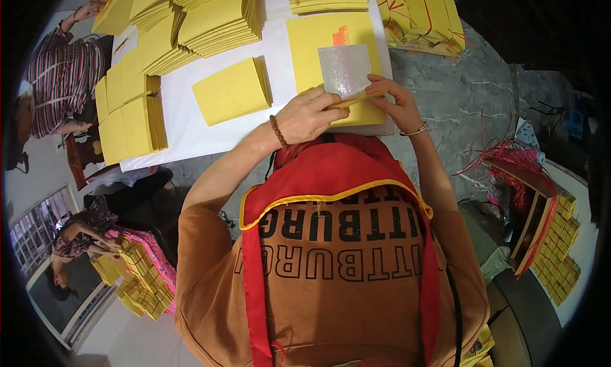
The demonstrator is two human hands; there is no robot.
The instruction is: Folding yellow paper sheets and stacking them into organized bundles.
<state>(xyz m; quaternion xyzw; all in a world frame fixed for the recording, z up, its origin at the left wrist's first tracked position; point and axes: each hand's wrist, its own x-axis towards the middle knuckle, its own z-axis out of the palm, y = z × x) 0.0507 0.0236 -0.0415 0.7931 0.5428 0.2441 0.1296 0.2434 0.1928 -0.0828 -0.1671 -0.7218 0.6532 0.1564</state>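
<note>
On the white-covered table in front of me lies a large yellow paper sheet (307, 49) with an orange mark near its middle. A shiny silver-grey square (345, 68) rests on it. The sheet's near edge is lifted into a narrow fold just below the square. My left hand (309, 117) grips the fold's left part, fingers bent over it. At the fold's right end, my right hand (396, 103) pinches the paper between thumb and fingers. Left of my hands, a folded yellow paper packet (230, 92) lies alone.
Stacks of folded yellow paper (216, 23) fill the table's far and left sides. Red-tied yellow bundles (423, 14) stand beyond its right edge. Two people work at the left, one by a pink-covered surface (153, 252). Red strings (509, 160) hang over a wooden stand at right.
</note>
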